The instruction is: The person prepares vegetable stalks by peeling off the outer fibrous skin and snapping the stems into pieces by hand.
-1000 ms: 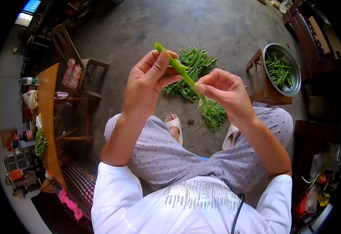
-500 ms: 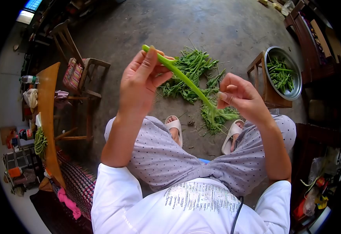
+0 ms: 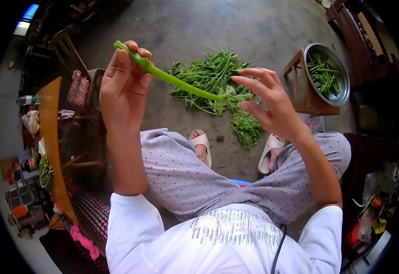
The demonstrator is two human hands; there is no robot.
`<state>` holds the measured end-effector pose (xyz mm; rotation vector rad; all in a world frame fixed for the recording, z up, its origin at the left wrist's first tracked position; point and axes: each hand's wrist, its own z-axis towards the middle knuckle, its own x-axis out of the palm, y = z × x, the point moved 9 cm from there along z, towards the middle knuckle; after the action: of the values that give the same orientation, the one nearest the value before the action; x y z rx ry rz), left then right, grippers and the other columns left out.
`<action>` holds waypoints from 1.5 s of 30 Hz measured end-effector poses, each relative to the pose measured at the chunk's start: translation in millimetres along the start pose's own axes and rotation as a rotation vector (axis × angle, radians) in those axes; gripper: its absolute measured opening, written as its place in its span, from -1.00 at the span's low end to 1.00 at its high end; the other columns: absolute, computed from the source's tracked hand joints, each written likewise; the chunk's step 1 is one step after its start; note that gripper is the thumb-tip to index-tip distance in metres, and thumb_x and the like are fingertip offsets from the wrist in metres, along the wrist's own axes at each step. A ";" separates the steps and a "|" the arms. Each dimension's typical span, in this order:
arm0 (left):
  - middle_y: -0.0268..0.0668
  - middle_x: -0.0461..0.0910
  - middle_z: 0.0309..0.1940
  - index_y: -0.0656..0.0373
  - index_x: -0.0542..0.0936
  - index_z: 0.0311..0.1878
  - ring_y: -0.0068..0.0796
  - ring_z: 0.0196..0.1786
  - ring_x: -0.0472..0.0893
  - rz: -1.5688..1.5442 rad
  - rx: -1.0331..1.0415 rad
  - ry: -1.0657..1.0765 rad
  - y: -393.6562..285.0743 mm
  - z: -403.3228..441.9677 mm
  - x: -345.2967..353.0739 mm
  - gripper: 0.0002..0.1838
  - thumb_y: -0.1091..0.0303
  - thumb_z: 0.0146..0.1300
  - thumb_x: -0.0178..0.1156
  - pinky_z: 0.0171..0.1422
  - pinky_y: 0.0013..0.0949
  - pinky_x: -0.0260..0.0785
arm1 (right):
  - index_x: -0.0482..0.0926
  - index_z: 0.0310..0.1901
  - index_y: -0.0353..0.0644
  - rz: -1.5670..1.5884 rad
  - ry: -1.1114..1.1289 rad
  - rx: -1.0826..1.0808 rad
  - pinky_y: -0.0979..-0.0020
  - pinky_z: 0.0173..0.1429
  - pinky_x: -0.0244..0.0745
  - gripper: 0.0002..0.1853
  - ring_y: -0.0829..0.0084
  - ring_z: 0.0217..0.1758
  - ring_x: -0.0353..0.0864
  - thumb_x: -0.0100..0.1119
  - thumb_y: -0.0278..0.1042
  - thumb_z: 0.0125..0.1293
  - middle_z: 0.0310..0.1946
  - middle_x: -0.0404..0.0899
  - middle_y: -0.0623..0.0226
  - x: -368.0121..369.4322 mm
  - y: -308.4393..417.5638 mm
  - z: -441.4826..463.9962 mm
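Note:
A long green stalk (image 3: 176, 82) slants down to the right, its thick end pinched between the thumb and fingers of my left hand (image 3: 125, 86). Small leaves hang at its thin end, near the fingertips of my right hand (image 3: 269, 101). That hand is open, fingers spread, with nothing seen in it. On the floor behind lies a pile of leafy green stems (image 3: 204, 73). A smaller heap of finer green scraps (image 3: 246, 129) lies nearer my feet.
At the right, a metal basin (image 3: 344, 95) of green pieces rests on a wooden stool (image 3: 307, 99). A wooden chair (image 3: 92, 89) and a table (image 3: 49, 112) with a bottle and green beans stand at the left. My sandalled feet are below.
My left hand has moved left and slightly up with the stalk. My right hand has let go of it and its fingers have spread. The stalk now lies flatter.

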<state>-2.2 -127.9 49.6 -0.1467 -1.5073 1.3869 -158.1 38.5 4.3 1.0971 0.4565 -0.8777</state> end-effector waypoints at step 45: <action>-0.30 0.60 -0.39 0.18 0.65 -0.21 -0.47 -0.41 0.60 1.267 0.686 0.029 43.7 -27.9 97.8 -0.77 0.52 0.01 0.38 -0.42 -0.48 0.44 | 0.52 -0.22 -0.30 0.055 -0.421 0.025 0.33 -0.39 0.49 -0.79 0.23 -0.46 0.60 0.26 -0.53 0.09 -0.47 0.57 0.20 -40.4 45.3 1.8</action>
<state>-49.6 -29.2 66.1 -0.7631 -0.7420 2.7819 -146.1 60.5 59.6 0.9108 0.0654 -1.0364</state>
